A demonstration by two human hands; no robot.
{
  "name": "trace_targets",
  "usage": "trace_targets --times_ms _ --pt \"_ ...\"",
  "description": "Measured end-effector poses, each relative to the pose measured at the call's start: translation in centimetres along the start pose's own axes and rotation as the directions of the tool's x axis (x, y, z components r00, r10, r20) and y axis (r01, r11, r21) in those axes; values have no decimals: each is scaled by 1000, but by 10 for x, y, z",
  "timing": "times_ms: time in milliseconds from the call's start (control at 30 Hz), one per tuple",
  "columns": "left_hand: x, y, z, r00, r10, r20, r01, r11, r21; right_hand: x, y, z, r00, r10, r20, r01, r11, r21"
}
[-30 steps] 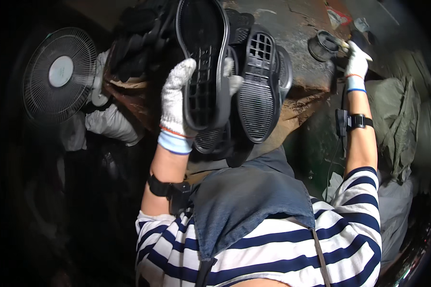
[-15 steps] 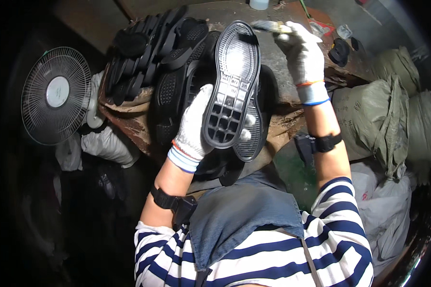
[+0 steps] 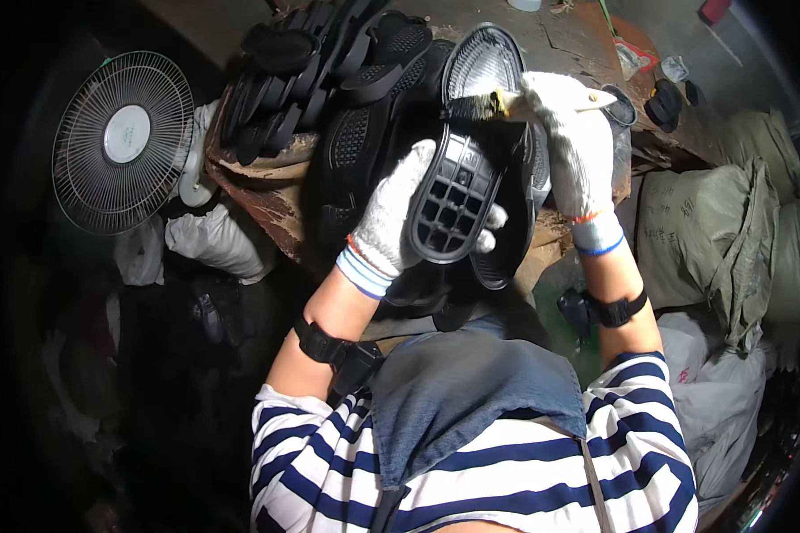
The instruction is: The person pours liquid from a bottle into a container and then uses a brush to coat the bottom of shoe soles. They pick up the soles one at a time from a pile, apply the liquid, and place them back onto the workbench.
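My left hand, in a white knit glove, grips a black shoe sole from below, its moulded grid side facing me. My right hand, also gloved, holds a brush whose bristles lie across the sole's upper half. More black soles are stacked on the workbench just behind, some directly under the held sole.
A white standing fan is at the left beside the worn bench edge. Greenish sacks and white bags pile up at the right. A small dark container sits on the bench near my right hand.
My right hand came back from the far right of the bench with the brush and now rests it on the sole. The sole has tilted lower in my left hand.
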State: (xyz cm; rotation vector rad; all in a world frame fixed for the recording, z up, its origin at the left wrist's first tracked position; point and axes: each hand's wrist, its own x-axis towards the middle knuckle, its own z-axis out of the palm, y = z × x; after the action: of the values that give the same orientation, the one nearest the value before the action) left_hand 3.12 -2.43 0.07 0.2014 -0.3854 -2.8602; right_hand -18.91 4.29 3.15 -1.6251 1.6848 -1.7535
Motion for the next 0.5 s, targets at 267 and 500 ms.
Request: trace_targets --times_ms 267,500 --pt "11 13 19 876 482 30 -420 729 540 -46 -74 20 902 395 175 -431 791 435" --pt "-2 44 21 906 388 -166 -227 780 584 -30 -70 -11 954 -83 290 85 996 5"
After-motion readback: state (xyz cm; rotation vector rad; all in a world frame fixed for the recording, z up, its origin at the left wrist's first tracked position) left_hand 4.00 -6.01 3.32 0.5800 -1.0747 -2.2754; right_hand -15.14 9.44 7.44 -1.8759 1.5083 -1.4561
